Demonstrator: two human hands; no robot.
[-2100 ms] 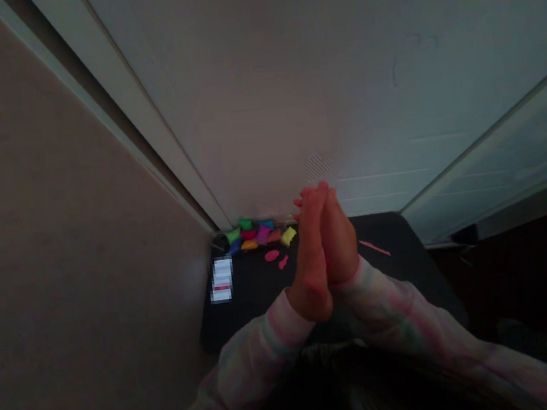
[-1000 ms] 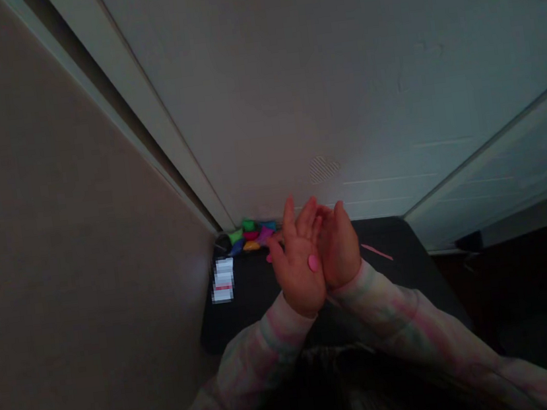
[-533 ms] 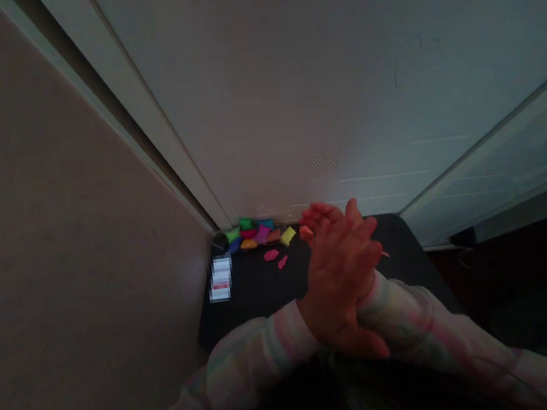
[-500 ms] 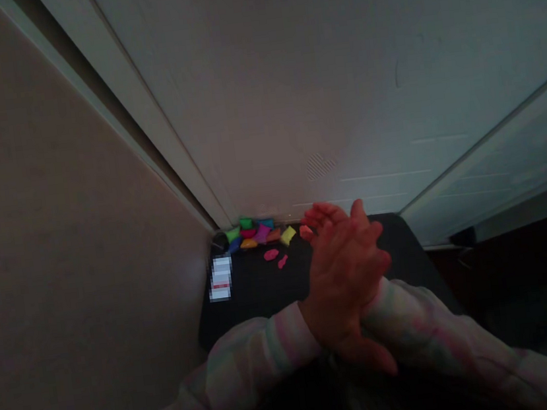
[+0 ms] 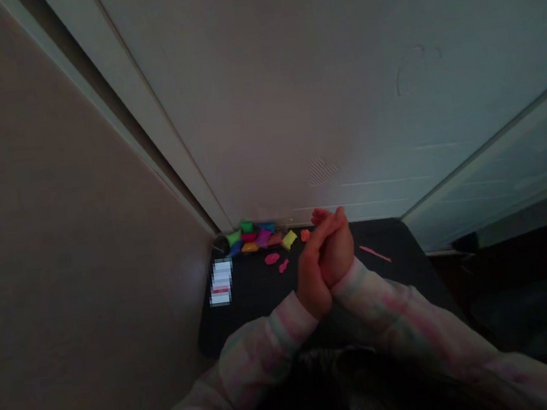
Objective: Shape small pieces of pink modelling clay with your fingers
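Palm against palm, my left hand point(image 5: 312, 281) and my right hand point(image 5: 339, 250) are pressed together above the dark table point(image 5: 255, 300). The fingers lie along each other and point away from me. Anything between the palms is hidden. Just beyond them is a small orange lump point(image 5: 305, 235). A flat pink oval piece point(image 5: 272, 258) and a small pink piece with a narrow end point(image 5: 283, 265) lie left of my hands. To the right rests a thin pink stick-like tool point(image 5: 375, 253).
Several brightly coloured packets point(image 5: 257, 237) are bunched at the table's back left, with a yellow packet point(image 5: 289, 239) at their right end. A pixelated white rectangle point(image 5: 221, 282) is at the left edge. A pale panelled surface point(image 5: 261, 100) rises behind the table.
My left hand was spread and crossed over the right; now both are upright, aligned and pressed together. They have moved slightly left, uncovering the orange lump and the pink stick-like tool.
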